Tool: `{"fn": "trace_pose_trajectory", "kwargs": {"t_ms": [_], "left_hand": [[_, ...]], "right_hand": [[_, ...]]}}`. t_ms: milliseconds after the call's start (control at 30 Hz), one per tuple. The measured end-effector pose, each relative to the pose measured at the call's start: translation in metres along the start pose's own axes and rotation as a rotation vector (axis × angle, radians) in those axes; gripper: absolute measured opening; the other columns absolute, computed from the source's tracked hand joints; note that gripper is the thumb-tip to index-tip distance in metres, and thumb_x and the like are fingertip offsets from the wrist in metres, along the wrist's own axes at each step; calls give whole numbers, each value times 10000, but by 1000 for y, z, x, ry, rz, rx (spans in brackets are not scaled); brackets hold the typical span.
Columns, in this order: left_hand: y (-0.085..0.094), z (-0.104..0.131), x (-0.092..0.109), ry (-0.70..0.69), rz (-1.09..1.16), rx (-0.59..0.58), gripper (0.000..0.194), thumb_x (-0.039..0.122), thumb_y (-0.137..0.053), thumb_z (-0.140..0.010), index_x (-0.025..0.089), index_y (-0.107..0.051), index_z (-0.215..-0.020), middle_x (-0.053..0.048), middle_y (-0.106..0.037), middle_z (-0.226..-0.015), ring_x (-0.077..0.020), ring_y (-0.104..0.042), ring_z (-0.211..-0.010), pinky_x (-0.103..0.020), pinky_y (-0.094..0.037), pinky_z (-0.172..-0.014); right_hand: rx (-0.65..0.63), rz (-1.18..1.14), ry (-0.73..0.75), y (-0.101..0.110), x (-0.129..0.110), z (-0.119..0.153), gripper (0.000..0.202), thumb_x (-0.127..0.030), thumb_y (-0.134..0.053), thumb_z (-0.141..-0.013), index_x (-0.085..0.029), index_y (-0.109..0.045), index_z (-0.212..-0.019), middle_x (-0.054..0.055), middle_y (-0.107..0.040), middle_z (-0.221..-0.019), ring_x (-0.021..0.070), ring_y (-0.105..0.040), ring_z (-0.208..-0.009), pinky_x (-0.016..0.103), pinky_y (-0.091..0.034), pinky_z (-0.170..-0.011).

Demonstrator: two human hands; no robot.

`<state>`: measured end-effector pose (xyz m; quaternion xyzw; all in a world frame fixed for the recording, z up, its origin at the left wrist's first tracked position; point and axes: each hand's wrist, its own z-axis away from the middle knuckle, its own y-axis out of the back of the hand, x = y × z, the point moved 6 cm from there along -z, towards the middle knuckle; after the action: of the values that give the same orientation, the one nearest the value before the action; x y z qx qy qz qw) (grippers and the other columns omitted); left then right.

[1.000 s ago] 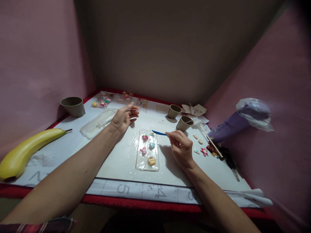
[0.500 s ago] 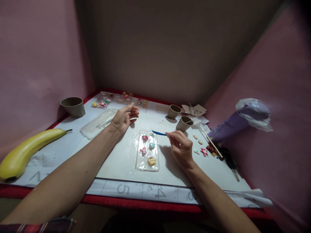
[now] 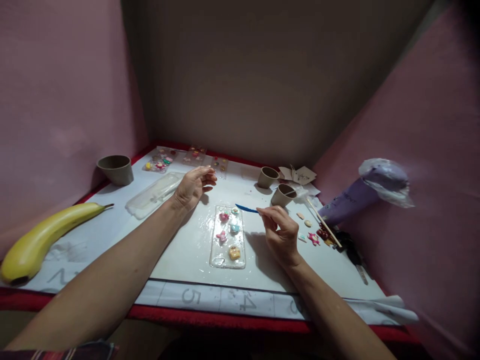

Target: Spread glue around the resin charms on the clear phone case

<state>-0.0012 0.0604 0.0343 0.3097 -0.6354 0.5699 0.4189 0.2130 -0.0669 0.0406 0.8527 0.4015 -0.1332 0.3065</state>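
We pinch blue tool (image 3: 246, 208) in right hand (image 3: 281, 231), left hand (image 3: 195, 187) slack; tip dipping could nudge case (image 3: 221, 251) charms (image 3: 234, 253).

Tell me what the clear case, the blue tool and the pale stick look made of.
Clear case: seemingly glossy plastic; it glints and the white surface shows through.
Blue tool: probably plastic, from its even, solid colour; too small to judge the finish.
Pale stick: likely wood, by its tan colour; it looks matte, though plastic isn't ruled out.
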Motion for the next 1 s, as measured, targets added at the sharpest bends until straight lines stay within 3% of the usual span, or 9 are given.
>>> {"fn": "trace_pose_trajectory", "kwargs": {"t_ms": [300, 533, 800, 900, 1000], "left_hand": [[-2, 1, 9, -76, 39, -20, 180, 301, -647, -640, 182, -595, -765, -2, -605, -718, -147, -546, -678, -280, -386, -650], [-3, 1, 15, -142, 48, 15, 206, 328, -684, -615, 195, -582, -735, 1, -614, -705, -154, -550, -669, -293, -400, -661], [2, -2, 22, -250, -17, 82, 176, 312, -660, -619, 190, -586, -723, 4, -610, -655, -144, -556, -623, -286, -400, -643], [5, -4, 25, -343, -134, 119, 149, 315, -649, -650, 195, -599, -722, 1, -618, -650, -146, -562, -617, -288, -402, -636], [0, -2, 36, -488, -282, 117, 116, 281, -665, -648, 197, -604, -698, 7, -601, -628, -140, -551, -601, -292, -423, -639]], "right_hand": [[157, 31, 10, 18, -1, -9, 181, -115, -584, -860, -212, -714, -941, 30, -639, -805, 140, -587, -708, 276, -463, -608], [360, -23, -67, 48, 9, -23, 106, -190, -612, -842, -201, -713, -868, 30, -670, -804, 163, -618, -766, 309, -490, -692], [448, -43, -169, 87, 15, -41, 109, -215, -656, -797, -189, -725, -877, 23, -680, -798, 153, -623, -729, 286, -484, -656], [436, -73, -148, 88, 6, -51, 113, -185, -650, -793, -189, -724, -877, 10, -669, -756, 133, -609, -669, 270, -471, -617], [373, -75, -79, 72, -8, -57, 100, -183, -632, -815, -195, -719, -863, 17, -670, -784, 138, -613, -705, 276, -477, -630]]}}
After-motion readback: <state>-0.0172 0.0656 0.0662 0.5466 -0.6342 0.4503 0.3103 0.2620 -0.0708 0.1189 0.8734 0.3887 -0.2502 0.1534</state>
